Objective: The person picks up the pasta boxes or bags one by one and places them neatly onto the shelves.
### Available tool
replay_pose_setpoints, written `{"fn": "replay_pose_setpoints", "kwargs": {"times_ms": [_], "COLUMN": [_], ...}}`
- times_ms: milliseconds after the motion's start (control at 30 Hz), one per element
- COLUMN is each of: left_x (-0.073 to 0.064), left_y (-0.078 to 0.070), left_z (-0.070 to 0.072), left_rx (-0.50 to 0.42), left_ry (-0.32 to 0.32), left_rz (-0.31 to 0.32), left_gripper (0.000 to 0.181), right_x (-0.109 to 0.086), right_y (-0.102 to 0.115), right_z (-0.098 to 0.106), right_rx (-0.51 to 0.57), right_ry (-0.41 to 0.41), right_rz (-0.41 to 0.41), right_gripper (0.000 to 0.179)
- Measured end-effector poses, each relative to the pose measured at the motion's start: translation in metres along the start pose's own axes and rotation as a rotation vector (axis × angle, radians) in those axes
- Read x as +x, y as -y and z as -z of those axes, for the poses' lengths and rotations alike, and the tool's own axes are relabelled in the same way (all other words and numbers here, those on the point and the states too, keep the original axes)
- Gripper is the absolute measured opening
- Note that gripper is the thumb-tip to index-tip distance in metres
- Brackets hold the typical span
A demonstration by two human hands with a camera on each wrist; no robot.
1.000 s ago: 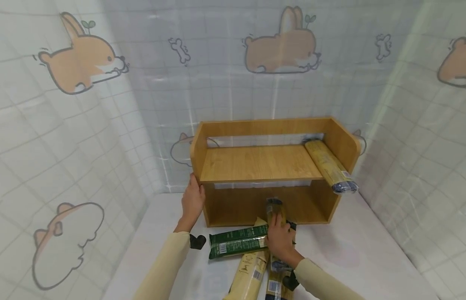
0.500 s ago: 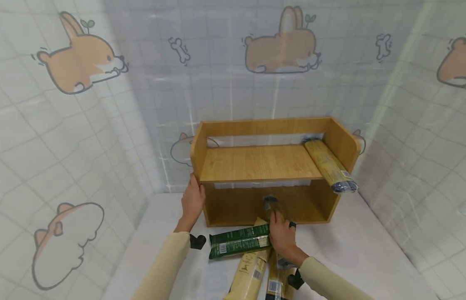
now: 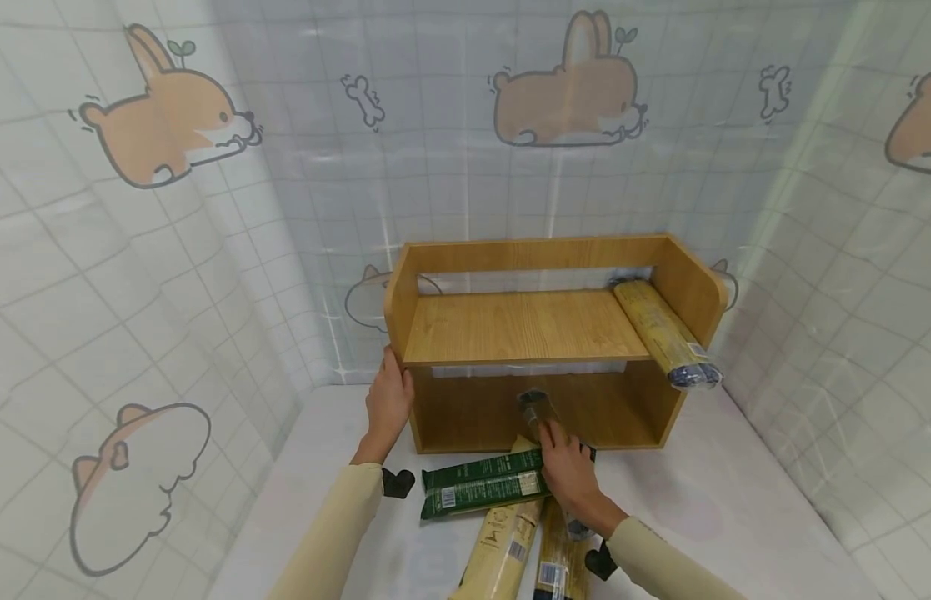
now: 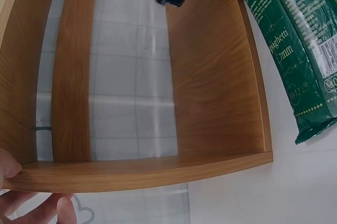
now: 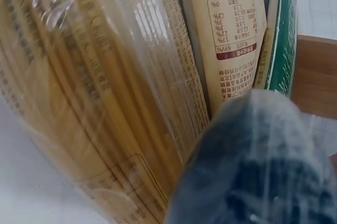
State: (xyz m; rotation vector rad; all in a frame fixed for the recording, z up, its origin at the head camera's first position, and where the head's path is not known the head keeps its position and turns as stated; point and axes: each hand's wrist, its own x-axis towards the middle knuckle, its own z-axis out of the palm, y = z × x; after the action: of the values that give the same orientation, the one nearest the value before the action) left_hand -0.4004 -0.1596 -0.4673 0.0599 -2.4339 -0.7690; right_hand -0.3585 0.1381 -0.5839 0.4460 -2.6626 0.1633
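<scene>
My left hand (image 3: pixel 388 400) grips the left side panel of a two-tier wooden shelf (image 3: pixel 525 325); in the left wrist view its thumb and fingers lie on opposite sides of the panel's edge. My right hand (image 3: pixel 572 475) holds a clear pack of spaghetti (image 3: pixel 536 406) from above. The pack's far end reaches into the lower tier's opening, and its near end (image 5: pixel 263 166) fills the bottom of the right wrist view. Beneath it and beside it lie a green spaghetti pack (image 3: pixel 476 485), a cream pack (image 3: pixel 498 550) and a golden noodle pack (image 3: pixel 561 562), overlapping each other.
Another golden pack (image 3: pixel 663 329) lies along the right end of the upper tier, its near end jutting past the front edge. The shelf stands on a white table (image 3: pixel 705 508), with patterned sheeting (image 3: pixel 450 183) behind and on both sides.
My right hand has shifted slightly right, its fingers curling further round the spaghetti pack. The pack's far end has swung left. My left hand keeps its place on the panel.
</scene>
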Motion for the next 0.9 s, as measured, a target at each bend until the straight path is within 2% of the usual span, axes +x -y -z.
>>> {"fn": "replay_pose_setpoints", "kwargs": {"times_ms": [200, 400, 567, 700, 900], "left_x": [0.001, 0.000, 0.000, -0.001, -0.001], "left_y": [0.000, -0.001, 0.001, 0.000, 0.000], "left_z": [-0.001, -0.001, 0.000, 0.000, -0.001], "left_rx": [0.003, 0.008, 0.007, 0.016, 0.012], "left_ry": [0.002, 0.007, -0.004, -0.007, -0.004], "left_rz": [0.001, 0.004, -0.004, 0.000, 0.001], "left_gripper": [0.042, 0.042, 0.043, 0.042, 0.046], "right_x": [-0.001, -0.003, -0.006, -0.006, -0.004], "right_y": [-0.005, -0.011, -0.017, -0.023, -0.031], "right_z": [-0.003, -0.005, -0.004, 0.000, 0.000], "right_rx": [-0.038, -0.110, -0.188, -0.172, -0.136], "right_ry": [-0.056, -0.067, -0.116, -0.180, -0.218], "right_rz": [0.084, 0.169, 0.269, 0.341, 0.400], "right_gripper": [0.070, 0.070, 0.086, 0.090, 0.088]}}
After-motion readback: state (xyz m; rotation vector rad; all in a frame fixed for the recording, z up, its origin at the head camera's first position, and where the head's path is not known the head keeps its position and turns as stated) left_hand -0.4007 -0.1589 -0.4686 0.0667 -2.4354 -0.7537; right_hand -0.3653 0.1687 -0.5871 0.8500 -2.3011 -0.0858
